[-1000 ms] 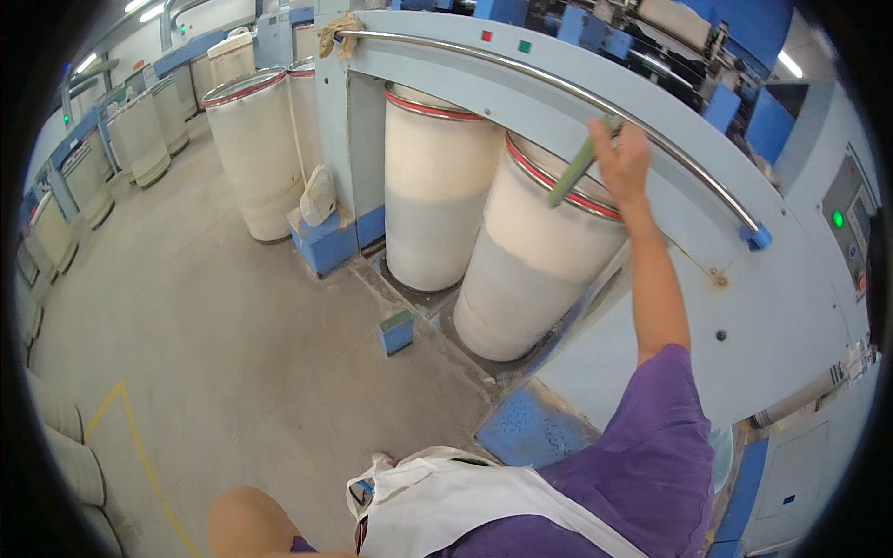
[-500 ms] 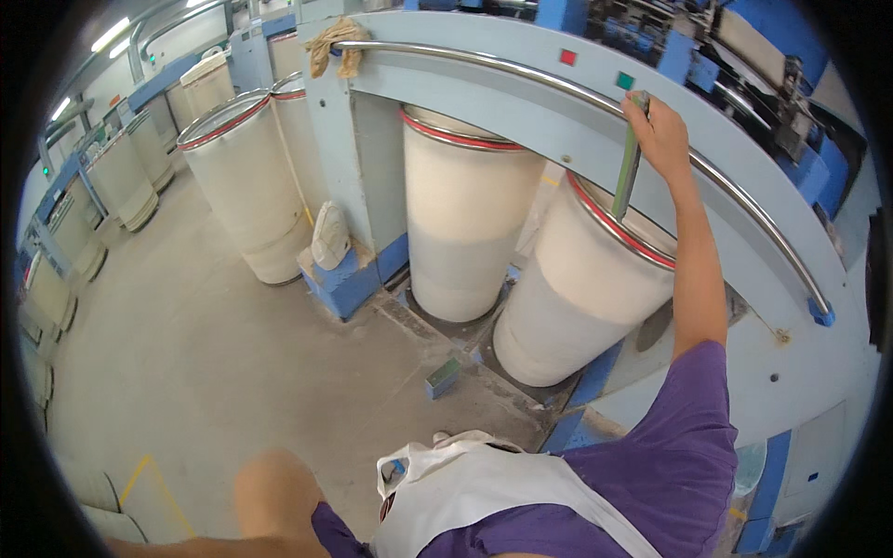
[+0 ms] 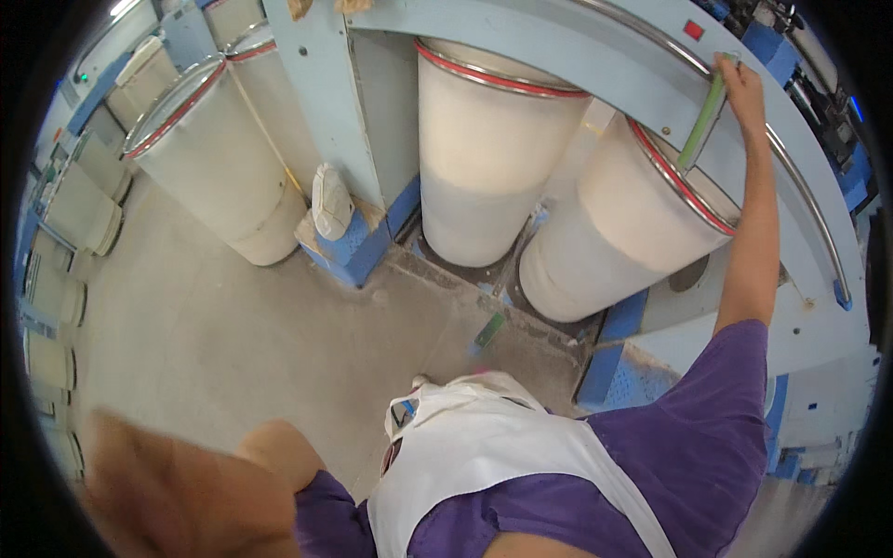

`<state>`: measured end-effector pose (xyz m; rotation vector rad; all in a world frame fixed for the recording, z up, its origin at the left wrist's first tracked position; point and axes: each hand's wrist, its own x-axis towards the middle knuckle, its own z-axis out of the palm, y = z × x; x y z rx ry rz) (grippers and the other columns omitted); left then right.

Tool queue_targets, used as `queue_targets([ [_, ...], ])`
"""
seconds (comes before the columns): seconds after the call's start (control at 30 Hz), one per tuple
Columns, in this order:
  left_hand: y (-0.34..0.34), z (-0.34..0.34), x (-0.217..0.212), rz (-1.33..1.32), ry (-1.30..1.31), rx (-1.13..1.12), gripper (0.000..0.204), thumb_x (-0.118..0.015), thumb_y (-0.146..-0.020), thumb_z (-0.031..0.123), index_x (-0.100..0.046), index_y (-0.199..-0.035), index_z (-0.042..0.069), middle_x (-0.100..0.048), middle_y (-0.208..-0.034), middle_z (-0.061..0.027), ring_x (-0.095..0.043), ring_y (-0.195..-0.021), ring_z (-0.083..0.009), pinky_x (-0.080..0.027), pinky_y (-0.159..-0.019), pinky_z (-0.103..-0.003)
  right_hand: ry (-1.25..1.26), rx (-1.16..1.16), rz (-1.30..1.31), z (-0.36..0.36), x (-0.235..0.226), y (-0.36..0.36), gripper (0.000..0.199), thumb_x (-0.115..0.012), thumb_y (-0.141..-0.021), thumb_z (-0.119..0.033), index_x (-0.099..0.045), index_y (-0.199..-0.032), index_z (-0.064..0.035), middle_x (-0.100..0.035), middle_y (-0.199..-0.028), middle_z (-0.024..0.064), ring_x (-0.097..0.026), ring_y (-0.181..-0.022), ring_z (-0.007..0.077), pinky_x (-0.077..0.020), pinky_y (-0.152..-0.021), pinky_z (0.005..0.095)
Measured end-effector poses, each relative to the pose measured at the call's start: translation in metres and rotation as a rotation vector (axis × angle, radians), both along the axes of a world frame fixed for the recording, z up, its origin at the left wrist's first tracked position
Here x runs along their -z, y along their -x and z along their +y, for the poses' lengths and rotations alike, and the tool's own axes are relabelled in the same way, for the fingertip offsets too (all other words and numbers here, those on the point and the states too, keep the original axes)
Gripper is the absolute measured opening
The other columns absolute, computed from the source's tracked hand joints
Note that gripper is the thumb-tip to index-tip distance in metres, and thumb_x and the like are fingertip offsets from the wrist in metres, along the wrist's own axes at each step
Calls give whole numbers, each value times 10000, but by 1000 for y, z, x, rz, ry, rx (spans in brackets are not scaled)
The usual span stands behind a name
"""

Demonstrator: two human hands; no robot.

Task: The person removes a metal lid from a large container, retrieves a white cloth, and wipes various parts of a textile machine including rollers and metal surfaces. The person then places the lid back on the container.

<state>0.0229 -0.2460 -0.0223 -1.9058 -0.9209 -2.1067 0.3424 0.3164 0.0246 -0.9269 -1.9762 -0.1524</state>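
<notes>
My right hand (image 3: 742, 91) is closed round the upper end of a long, flat green bar (image 3: 702, 127) with a greyish side. The bar slants downward; its lower end is over the red-and-metal rim of the right-hand tall white can (image 3: 605, 219). That can leans in the picture beneath the pale blue machine frame (image 3: 521, 28). At the lower left, my left hand (image 3: 139, 474) is raised close to the camera. Motion smears it, so its fingers and anything in them cannot be made out.
Another tall can (image 3: 493, 167) stands left of it, and more cans (image 3: 209, 167) line the left side. A chrome rail (image 3: 800, 172) runs along the frame. A blue step block (image 3: 349, 246) carries a white wrapped bundle (image 3: 332, 203). A small green block (image 3: 489, 329) lies on the floor.
My left hand has come up into the lower left, blurred. My right hand keeps its grip on the green bar, which still reaches the can's rim. The whole view has shifted.
</notes>
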Motion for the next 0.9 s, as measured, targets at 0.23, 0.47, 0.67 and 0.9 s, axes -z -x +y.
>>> queue_targets([
  [0.23,55,43,17,-470,471,525,151,-734,-819,212,-607,-739,194,-429,-817,46,-428,-878,-167,-326,-848,-356,64,-66,53,1,2,-14,468,-583,-870,-485,-713,-946,-41,-598,-726,-17,-478,-642,70,-372,-583,243],
  [0.47,52,62,-14,-736,814,714,204,-717,-833,189,-547,-725,161,-491,-709,42,-479,-678,-140,-371,-664,-290,230,44,107,-21,-11,31,425,-563,-903,-420,-690,-1019,-31,-656,-886,45,-590,-796,111,-446,-732,253],
  [0.67,61,102,-3,-792,719,906,207,-721,-830,188,-534,-752,148,-513,-671,54,-470,-629,-124,-355,-619,-271,160,9,60,-41,-11,98,368,-542,-870,-374,-658,-766,-41,-627,-655,54,-577,-580,126,-448,-543,275],
  [0.9,41,162,-11,-989,584,1131,219,-726,-826,186,-518,-784,134,-539,-626,68,-460,-571,-105,-336,-566,-248,74,103,58,-39,4,97,362,-582,-871,-365,-666,-908,-15,-630,-742,61,-556,-662,127,-432,-596,268],
])
